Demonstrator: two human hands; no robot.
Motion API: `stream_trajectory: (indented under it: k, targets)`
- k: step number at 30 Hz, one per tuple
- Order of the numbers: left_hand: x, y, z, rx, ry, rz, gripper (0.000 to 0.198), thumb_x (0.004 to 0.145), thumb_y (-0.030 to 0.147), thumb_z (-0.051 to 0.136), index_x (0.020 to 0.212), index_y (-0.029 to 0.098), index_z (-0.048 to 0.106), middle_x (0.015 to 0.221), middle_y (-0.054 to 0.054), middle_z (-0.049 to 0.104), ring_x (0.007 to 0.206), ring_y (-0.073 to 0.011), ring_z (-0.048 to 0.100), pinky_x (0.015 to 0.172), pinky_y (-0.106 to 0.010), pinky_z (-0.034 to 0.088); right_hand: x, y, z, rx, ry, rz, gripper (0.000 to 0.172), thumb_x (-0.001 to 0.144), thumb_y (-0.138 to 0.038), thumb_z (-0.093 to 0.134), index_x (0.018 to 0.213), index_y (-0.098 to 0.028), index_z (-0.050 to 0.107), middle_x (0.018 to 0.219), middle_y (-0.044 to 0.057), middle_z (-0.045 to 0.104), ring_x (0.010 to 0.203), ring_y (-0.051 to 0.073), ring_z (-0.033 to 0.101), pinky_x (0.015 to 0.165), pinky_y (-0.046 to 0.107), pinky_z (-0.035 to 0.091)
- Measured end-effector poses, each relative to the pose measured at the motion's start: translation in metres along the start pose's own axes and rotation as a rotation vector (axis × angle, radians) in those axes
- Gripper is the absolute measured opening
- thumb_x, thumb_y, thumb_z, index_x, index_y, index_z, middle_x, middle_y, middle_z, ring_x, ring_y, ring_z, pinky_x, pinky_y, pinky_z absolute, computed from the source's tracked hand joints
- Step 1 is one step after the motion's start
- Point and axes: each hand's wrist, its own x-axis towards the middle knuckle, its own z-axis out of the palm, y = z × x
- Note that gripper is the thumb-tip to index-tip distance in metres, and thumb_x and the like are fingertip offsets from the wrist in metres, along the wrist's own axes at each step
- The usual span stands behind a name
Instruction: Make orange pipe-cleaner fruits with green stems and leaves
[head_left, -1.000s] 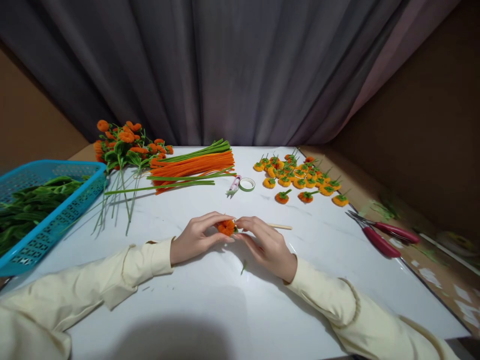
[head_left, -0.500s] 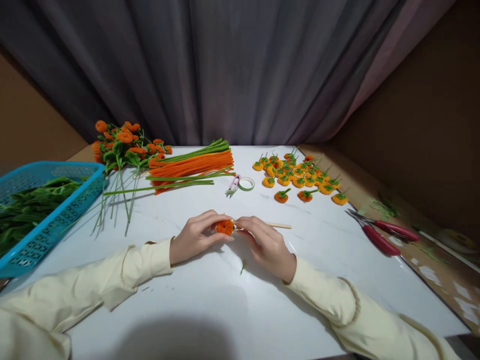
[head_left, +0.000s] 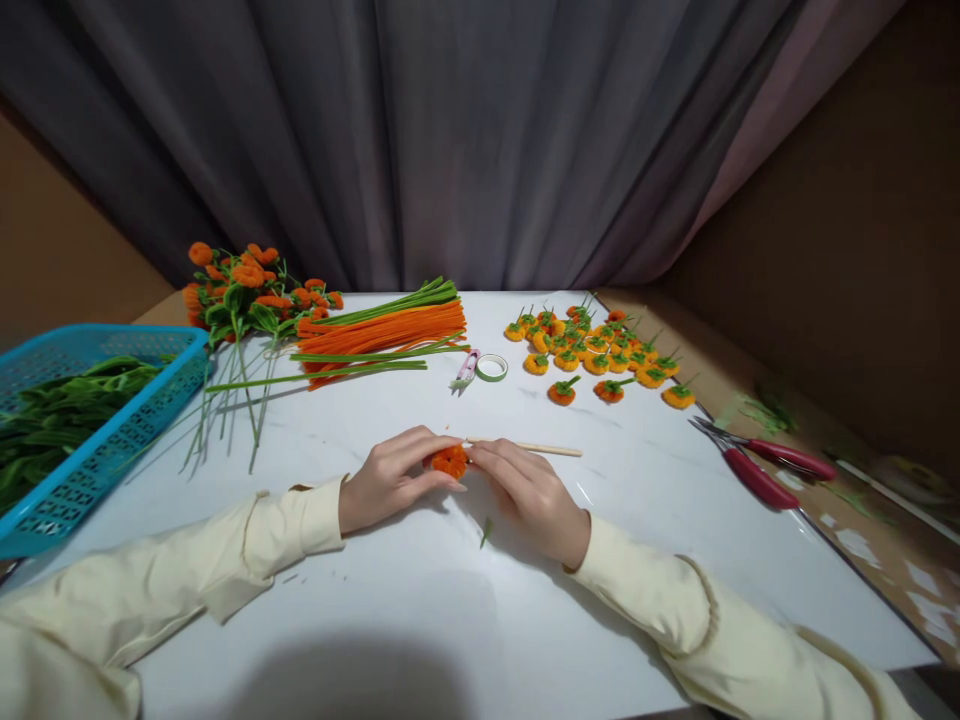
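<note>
A wide, pleated dark-grey fabric curtain (head_left: pixel 465 150) hangs at twelve o'clock, reckoning from the spot where the two hands meet. Below it spreads a glossy white tabletop with faint grey veining (head_left: pixel 600 640). At nine o'clock sits a bright-blue perforated plastic basket (head_left: pixel 135 450), holding long fuzzy green leaves (head_left: pixel 82 395). Between ten and eleven lies a bunch of fuzzy orange flowers with green leaves and thin stems (head_left: pixel 247 275). At eleven, a bundle of straight orange chenille stems (head_left: pixel 390 330) lies with green chenille stems (head_left: pixel 420 297) behind it.

A cluster of yellow and orange fuzzy flower heads with green bases (head_left: pixel 596 362) covers two o'clock. The left hand (head_left: pixel 394 478) comes in from nine, thumb and forefinger gripping an orange fuzzy chenille flower head (head_left: pixel 450 461) between them, above the table. The right hand (head_left: pixel 534 490) comes in from four, its bent fingertips against the flower head's three o'clock edge; its thumb is hidden, so I cannot tell whether it pinches.

Red-handled metal pliers (head_left: pixel 761 482) lie at three. A slim pale wooden stick (head_left: pixel 555 450) runs behind the right hand toward three. Pink-handled small snips (head_left: pixel 468 368) lie at twelve, just beside a green-and-white ring-shaped tape roll (head_left: pixel 492 377) at one. A tiny green scrap (head_left: pixel 486 532) lies at five.
</note>
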Motion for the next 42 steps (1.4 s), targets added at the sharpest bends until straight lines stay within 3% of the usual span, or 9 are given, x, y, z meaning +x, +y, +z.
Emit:
stream_trajectory:
  k: [15, 22, 30, 36, 42]
  targets:
    - [0.000, 0.000, 0.003, 0.051, 0.032, 0.078, 0.030, 0.081, 0.026, 0.063, 0.109, 0.015, 0.058, 0.083, -0.007, 0.064, 0.073, -0.0144, 0.058, 0.069, -0.025, 0.050, 0.000, -0.003, 0.003, -0.057, 0.031, -0.034, 0.032, 0.084, -0.001, 0.042, 0.113, -0.013, 0.048, 0.093, 0.014, 0.066, 0.085, 0.021, 0.063, 0.068, 0.033, 0.056]
    - [0.002, -0.003, 0.001, -0.035, -0.020, 0.050, 0.041, 0.081, 0.031, 0.064, 0.118, 0.016, 0.054, 0.087, -0.008, 0.062, 0.075, -0.0147, 0.057, 0.069, -0.027, 0.050, 0.003, -0.002, -0.001, 0.038, 0.039, 0.063, 0.021, 0.088, -0.007, 0.046, 0.106, -0.017, 0.052, 0.089, 0.010, 0.066, 0.080, 0.018, 0.064, 0.068, 0.031, 0.055]
    - [0.003, -0.002, 0.001, -0.063, 0.034, 0.043, 0.030, 0.081, 0.018, 0.063, 0.111, 0.016, 0.057, 0.089, -0.007, 0.065, 0.078, -0.0126, 0.061, 0.073, -0.023, 0.050, 0.007, -0.004, -0.003, 0.164, 0.060, 0.175, 0.018, 0.088, -0.008, 0.048, 0.102, -0.017, 0.056, 0.087, 0.007, 0.066, 0.079, 0.015, 0.064, 0.068, 0.027, 0.055]
    - [0.002, 0.000, 0.001, -0.044, 0.047, 0.081, 0.030, 0.081, 0.017, 0.064, 0.110, 0.015, 0.057, 0.089, -0.008, 0.066, 0.078, -0.0128, 0.061, 0.073, -0.023, 0.051, 0.001, 0.000, -0.002, 0.050, -0.011, 0.069, 0.026, 0.089, -0.005, 0.042, 0.111, -0.016, 0.052, 0.097, 0.012, 0.065, 0.086, 0.018, 0.062, 0.071, 0.033, 0.055]
    - [0.003, 0.000, 0.002, -0.039, 0.051, 0.090, 0.032, 0.081, 0.019, 0.064, 0.111, 0.016, 0.057, 0.089, -0.008, 0.066, 0.076, -0.0134, 0.061, 0.071, -0.025, 0.051, 0.005, 0.000, -0.009, -0.080, -0.052, 0.004, 0.029, 0.087, -0.001, 0.039, 0.112, -0.013, 0.049, 0.094, 0.013, 0.065, 0.081, 0.019, 0.061, 0.064, 0.032, 0.054]
